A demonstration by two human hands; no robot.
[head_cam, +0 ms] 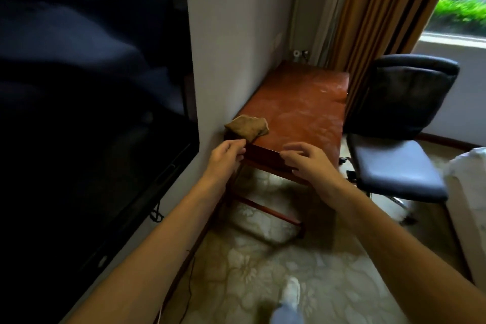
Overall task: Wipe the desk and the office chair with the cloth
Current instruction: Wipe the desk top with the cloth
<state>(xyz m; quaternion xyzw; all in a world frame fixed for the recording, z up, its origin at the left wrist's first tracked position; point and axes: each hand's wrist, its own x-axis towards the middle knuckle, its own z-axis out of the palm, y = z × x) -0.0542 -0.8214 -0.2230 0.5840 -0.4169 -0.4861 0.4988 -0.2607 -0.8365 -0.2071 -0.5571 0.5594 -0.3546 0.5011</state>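
Observation:
A folded brown cloth (247,127) lies on the near left corner of the reddish wooden desk (302,105), which stands against the wall. My left hand (227,154) is just below the cloth at the desk's near edge, its fingertips close to the cloth's lower corner; whether they touch it I cannot tell. My right hand (310,163) hovers by the desk's front edge with loosely bent fingers, holding nothing. The black office chair (394,123) stands to the right of the desk, its seat facing me.
A large dark television (92,100) fills the left side, with cables hanging under it. Tan curtains (376,8) and a window are behind the desk and chair. A white bag (468,192) sits at the right edge. Patterned carpet covers the floor.

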